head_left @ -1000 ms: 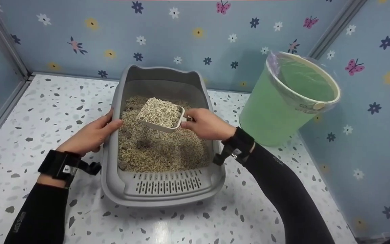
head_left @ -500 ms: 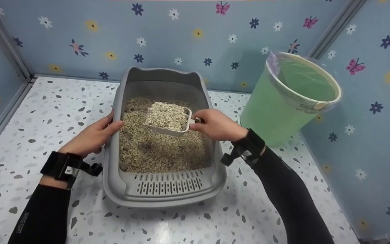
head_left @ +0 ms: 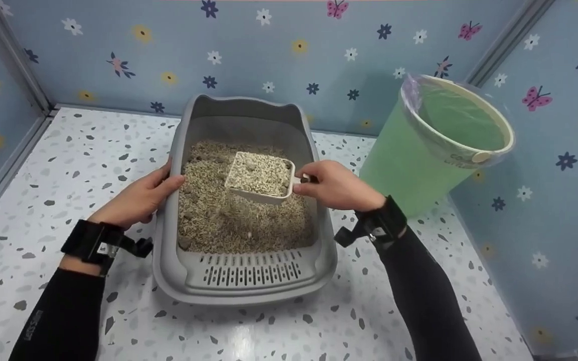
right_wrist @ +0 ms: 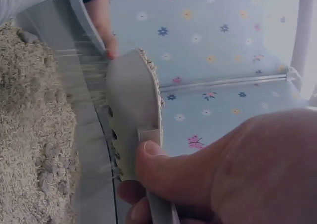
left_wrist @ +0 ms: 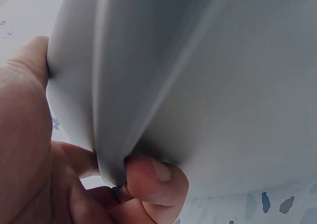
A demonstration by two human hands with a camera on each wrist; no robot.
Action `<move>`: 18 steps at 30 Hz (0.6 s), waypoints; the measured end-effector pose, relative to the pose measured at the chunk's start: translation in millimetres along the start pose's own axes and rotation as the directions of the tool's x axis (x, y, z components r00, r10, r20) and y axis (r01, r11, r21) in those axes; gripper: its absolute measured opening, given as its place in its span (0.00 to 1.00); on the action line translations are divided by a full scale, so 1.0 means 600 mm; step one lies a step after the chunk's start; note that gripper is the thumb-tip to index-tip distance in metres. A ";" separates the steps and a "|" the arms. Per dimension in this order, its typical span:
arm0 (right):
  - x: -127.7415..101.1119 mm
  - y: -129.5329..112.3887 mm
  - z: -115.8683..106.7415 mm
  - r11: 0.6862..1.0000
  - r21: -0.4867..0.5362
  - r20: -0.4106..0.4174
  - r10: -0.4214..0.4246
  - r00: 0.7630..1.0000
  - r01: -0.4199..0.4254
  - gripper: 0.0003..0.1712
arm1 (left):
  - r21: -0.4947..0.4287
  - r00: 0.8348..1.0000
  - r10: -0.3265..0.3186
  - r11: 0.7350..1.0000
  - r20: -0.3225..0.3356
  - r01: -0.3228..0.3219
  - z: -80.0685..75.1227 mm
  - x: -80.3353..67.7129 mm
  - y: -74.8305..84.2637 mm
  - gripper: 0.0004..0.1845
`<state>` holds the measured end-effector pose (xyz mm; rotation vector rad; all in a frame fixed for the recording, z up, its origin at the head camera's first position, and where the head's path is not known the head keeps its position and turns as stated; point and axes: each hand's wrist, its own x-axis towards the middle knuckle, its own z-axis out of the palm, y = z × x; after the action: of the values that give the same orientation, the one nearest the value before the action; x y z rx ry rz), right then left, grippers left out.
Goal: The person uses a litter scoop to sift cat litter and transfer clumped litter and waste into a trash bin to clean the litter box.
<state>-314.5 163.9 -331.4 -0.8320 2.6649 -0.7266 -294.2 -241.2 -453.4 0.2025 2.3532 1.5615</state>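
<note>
My right hand (head_left: 341,185) grips the handle of a pale litter scoop (head_left: 260,175) heaped with pellet litter, held above the grey litter box (head_left: 249,296). In the right wrist view the thumb lies along the handle, and litter streaks fall from the holes under the scoop (right_wrist: 133,92). Brown and tan litter (head_left: 203,200) with darker clumps covers the box floor. At the box's left side my left hand (head_left: 138,198) holds the rim, thumb over the top. Fingers (left_wrist: 156,182) curl under the rim in the left wrist view.
A green bin (head_left: 399,160) lined with a clear purplish bag stands at the right, behind my right forearm. Flowered blue wall panels (head_left: 279,60) close in the back and both sides. The box rests on a white speckled surface (head_left: 118,316).
My right hand has carried the scoop to the right over the box, and the heap in it has dropped lower, with a clump showing on top. The left hand stays on the rim.
</note>
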 end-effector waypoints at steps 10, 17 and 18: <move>-0.007 0.007 -0.007 1.000 -0.017 0.004 0.015 1.000 -0.015 0.09 | -0.011 1.000 -0.005 1.000 0.010 0.005 0.002 -0.001 -0.002 0.47; 0.000 0.007 -0.002 1.000 -0.011 0.017 -0.011 1.000 0.011 0.12 | -0.009 1.000 0.004 1.000 0.008 -0.004 0.001 0.000 -0.001 0.45; -0.005 0.007 -0.003 1.000 -0.014 0.007 0.001 1.000 -0.001 0.11 | -0.007 1.000 0.005 1.000 0.010 -0.005 0.000 0.000 -0.001 0.46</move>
<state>-315.0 169.6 -331.8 -0.8355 2.6669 -0.7051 -294.2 -241.1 -454.1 0.2142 2.3416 1.5672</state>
